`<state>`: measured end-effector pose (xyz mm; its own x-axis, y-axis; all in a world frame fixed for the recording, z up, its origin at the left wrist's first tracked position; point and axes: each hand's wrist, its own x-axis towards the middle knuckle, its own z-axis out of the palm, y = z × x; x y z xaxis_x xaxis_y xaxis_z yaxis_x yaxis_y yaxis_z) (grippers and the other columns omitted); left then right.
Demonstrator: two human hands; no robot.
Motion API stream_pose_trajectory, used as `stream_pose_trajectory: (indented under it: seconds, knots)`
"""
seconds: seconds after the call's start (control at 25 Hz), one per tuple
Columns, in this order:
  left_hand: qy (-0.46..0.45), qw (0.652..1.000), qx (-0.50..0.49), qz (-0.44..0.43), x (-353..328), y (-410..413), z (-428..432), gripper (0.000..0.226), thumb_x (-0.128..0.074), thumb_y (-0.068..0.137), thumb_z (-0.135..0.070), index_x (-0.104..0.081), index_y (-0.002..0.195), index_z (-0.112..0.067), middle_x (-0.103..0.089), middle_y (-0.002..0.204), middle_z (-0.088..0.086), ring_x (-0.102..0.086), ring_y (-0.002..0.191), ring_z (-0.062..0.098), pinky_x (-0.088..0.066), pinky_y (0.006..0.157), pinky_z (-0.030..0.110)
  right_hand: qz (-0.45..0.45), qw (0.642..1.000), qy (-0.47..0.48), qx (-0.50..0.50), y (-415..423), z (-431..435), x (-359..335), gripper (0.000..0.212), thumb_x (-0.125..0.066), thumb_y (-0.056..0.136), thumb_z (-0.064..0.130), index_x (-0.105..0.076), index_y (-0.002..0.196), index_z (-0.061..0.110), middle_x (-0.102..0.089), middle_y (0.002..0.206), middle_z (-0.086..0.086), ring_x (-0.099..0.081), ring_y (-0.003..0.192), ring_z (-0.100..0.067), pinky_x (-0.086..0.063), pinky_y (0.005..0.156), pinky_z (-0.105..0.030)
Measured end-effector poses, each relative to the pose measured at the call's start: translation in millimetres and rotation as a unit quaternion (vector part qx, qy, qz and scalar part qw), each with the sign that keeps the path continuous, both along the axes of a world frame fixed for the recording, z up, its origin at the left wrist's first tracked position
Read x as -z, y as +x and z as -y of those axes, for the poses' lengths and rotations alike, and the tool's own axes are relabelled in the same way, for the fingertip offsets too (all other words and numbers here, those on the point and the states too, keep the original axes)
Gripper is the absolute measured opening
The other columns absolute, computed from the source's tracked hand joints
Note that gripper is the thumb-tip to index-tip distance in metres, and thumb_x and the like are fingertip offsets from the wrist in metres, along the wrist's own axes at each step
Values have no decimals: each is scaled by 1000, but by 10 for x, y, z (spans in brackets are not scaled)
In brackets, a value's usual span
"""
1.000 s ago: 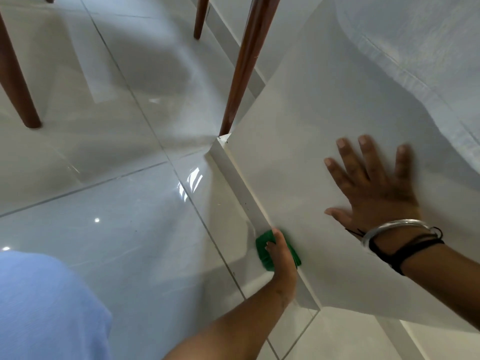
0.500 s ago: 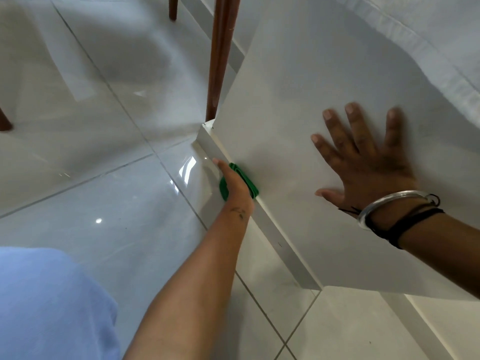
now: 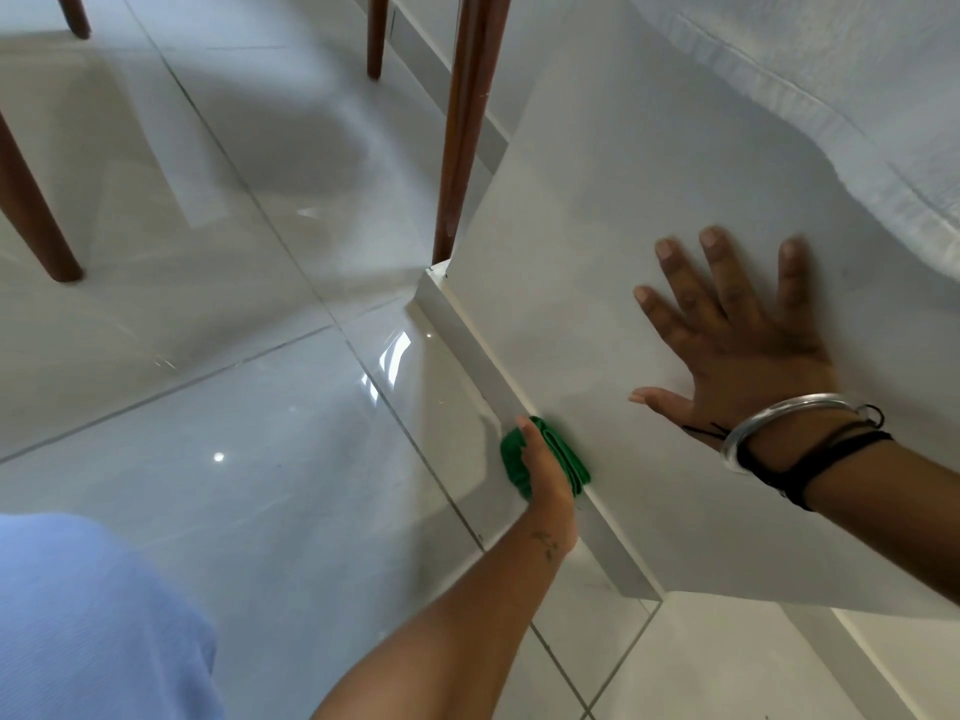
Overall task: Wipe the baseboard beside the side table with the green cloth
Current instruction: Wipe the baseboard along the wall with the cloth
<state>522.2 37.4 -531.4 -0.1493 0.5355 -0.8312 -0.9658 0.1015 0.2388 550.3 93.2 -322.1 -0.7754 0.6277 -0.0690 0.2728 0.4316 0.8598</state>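
Observation:
A white baseboard (image 3: pixel 462 335) runs diagonally along the foot of a white wall panel (image 3: pixel 582 241). My left hand (image 3: pixel 545 475) presses a folded green cloth (image 3: pixel 514 459) against the baseboard, about halfway along its visible length. My right hand (image 3: pixel 737 335) lies flat on the wall panel above, fingers spread, holding nothing; a silver bangle and black threads circle its wrist. A brown wooden leg of the side table (image 3: pixel 465 122) stands at the baseboard's far corner.
Glossy white floor tiles (image 3: pixel 249 407) spread to the left. More brown furniture legs (image 3: pixel 31 210) stand at the far left and at the back. White fabric (image 3: pixel 831 75) hangs at the top right. A light blue garment (image 3: pixel 93 621) fills the lower left.
My left hand slid the green cloth up the baseboard toward the corner, then back down to the middle. My right hand stayed flat on the wall.

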Motion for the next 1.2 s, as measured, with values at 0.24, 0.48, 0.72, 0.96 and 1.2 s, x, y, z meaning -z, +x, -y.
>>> stream_pose_trajectory:
  seconds: [0.24, 0.48, 0.72, 0.96, 1.2]
  knots:
    - [38, 997, 42, 54, -78, 552, 293, 61, -42, 92, -61, -46, 137, -19, -62, 123, 14, -61, 110, 29, -52, 99, 46, 8, 1000, 7, -7, 24, -24, 17, 98, -30, 76, 79, -15, 155, 22, 5, 166, -10, 10, 151, -37, 29, 107, -63]
    - [61, 992, 89, 58, -80, 956, 500, 62, -38, 96, -58, -36, 147, -24, -60, 132, 10, -61, 116, 27, -54, 101, 43, -4, 1000, -3, -24, 42, -50, 47, 99, -23, 72, 76, -19, 155, 20, 3, 166, -12, 9, 151, -38, 31, 108, -60]
    - [21, 998, 34, 42, -162, 795, 289, 67, -40, 89, -68, -48, 135, -20, -68, 109, 6, -67, 98, 23, -60, 86, 42, -10, 1000, 6, -26, 50, -21, 33, 99, -18, 73, 78, -19, 155, 22, 4, 166, -10, 10, 151, -37, 32, 107, -58]
    - [-16, 999, 8, -40, -251, -188, -208, 109, -24, 73, -89, -39, 149, -13, -51, 147, 10, -52, 132, 28, -41, 113, 47, -21, 1000, 13, -15, 38, -22, 82, 100, -26, 75, 81, -15, 155, 23, 9, 166, -10, 14, 150, -37, 31, 106, -61]
    - [-6, 995, -18, -102, -119, -864, -516, 78, -32, 82, -80, -64, 119, -20, -64, 128, 4, -59, 120, 26, -46, 108, 45, -19, 1000, 0, -11, 13, -17, 97, 100, -27, 76, 80, -13, 155, 22, 11, 165, -13, 14, 150, -39, 27, 106, -63]
